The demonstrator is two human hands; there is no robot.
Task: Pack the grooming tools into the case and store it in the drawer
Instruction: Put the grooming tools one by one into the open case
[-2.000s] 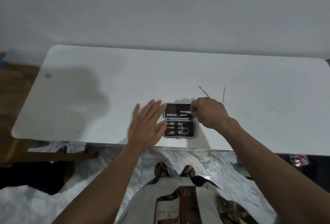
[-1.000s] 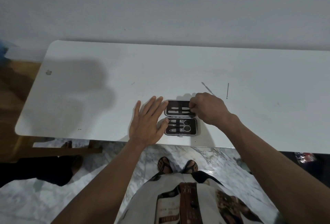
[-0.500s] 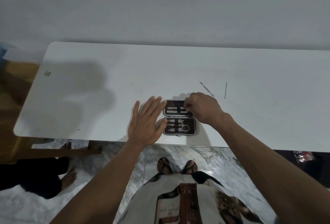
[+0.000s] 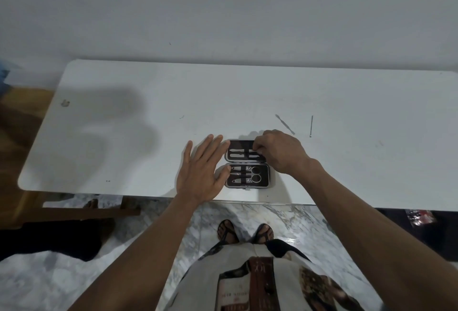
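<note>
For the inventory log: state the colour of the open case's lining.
Dark brown, nearly black, inside the case; grey rim. Head view.

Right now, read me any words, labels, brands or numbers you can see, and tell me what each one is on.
Print on the person's garment: lettering is there, upside down in this view and too blurred to read.
Open grooming case and the tools in it: no readable text.
Two loose tools, one and another, on the white table: no markings visible.
Dark packet on the floor at right: too small to read.

bare table [image 4: 148, 92] left and behind — two loose tools [image 4: 285, 124] lie right.
</note>
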